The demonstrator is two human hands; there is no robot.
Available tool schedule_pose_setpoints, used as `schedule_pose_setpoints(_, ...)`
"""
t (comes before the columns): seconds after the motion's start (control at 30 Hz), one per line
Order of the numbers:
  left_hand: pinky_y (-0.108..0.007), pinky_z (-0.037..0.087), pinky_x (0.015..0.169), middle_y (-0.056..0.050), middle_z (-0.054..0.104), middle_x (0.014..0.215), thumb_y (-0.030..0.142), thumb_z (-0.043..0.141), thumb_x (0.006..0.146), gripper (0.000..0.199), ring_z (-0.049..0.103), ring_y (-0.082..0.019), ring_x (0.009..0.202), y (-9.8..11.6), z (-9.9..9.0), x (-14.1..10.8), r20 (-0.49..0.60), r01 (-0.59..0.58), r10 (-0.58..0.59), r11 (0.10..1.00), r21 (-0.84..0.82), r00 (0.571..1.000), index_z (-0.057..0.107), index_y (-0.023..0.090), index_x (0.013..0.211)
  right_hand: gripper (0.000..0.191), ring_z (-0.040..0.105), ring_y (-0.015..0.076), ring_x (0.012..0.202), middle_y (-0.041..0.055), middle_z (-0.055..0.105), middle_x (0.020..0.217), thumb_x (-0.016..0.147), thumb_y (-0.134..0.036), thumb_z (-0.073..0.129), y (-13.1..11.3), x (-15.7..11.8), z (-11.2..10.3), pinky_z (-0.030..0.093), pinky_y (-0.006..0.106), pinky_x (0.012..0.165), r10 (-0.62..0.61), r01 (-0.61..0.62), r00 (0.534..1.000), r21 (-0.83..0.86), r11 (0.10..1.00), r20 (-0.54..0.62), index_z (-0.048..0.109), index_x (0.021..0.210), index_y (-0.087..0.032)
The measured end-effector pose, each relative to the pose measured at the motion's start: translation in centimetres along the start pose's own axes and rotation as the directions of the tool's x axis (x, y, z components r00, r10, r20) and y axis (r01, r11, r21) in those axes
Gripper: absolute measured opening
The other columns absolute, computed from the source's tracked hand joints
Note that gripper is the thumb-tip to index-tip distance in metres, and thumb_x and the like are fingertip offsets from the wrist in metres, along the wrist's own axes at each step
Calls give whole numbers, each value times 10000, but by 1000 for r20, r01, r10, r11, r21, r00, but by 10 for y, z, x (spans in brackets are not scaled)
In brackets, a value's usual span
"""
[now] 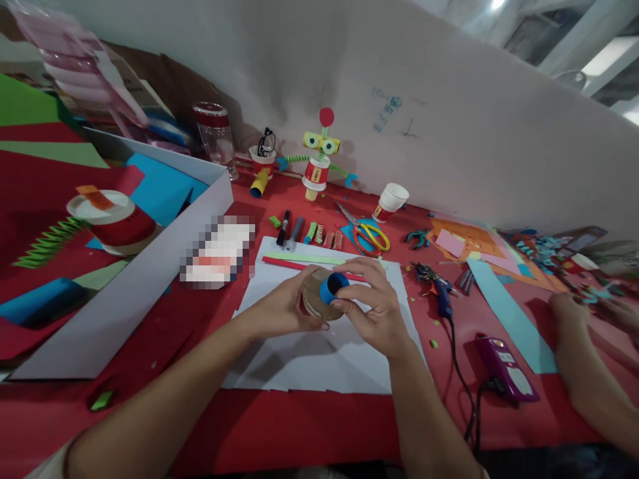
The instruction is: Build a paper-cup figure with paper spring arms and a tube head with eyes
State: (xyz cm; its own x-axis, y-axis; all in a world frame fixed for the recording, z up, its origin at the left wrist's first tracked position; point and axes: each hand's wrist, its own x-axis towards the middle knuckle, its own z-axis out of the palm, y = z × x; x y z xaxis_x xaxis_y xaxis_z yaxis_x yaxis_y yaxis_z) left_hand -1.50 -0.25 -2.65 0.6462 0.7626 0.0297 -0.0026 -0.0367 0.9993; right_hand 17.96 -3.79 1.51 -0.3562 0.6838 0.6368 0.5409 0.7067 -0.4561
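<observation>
My left hand (pixel 287 303) is wrapped round a paper cup (pixel 312 299), whose round brownish end faces up toward me. Against that end my right hand (pixel 374 306) pinches a short blue paper tube (pixel 330 290) between thumb and fingers. I cannot tell whether the tube is stuck to the cup. Both hands are above a white sheet (pixel 319 369). Behind them on the sheet lie a light green paper strip (pixel 294 256) and a red paper strip (pixel 284 264), partly hidden by my hands.
A cup figure (pixel 316 174) stands by the wall, near stacked cups (pixel 392 201). Scissors (pixel 367 233), markers (pixel 283 228) and folded paper springs (pixel 319 233) lie behind the sheet. Rightward are a glue gun (pixel 442 296) with its cord, a purple power socket (pixel 506 369) and another person's arm (pixel 584 372). A white box (pixel 164 246) stands left.
</observation>
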Motion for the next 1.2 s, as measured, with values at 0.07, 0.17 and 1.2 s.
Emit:
schedule_pose_setpoints(0.07,-386,499,871,-45,653,1118,228,842,628,678,619,-247,1013,0,0,0,-14,-12,12,1000,19,1000,506,214,1217,123,571,280,1104,90,701,1116,869,-121,682,-1,0,0,453,513,947,-7,6,1000,-27,1000,-7,662,813,-228)
schedule_pose_setpoints(0.17,-395,493,889,-45,658,1111,237,850,613,661,617,-260,1025,0,0,1,-25,-22,23,1000,18,999,524,214,1187,123,570,280,1107,87,701,1123,870,-117,673,-1,0,0,445,513,949,-7,6,1000,-57,998,-10,656,819,-228)
schedule_pose_setpoints(1.2,-383,512,815,-15,622,1055,236,787,628,601,616,-243,982,5,2,1,-26,-18,17,999,-29,1000,495,239,1154,123,594,260,1049,67,700,1108,892,-171,646,-8,4,11,433,474,922,62,-62,998,-63,996,1,664,794,-244)
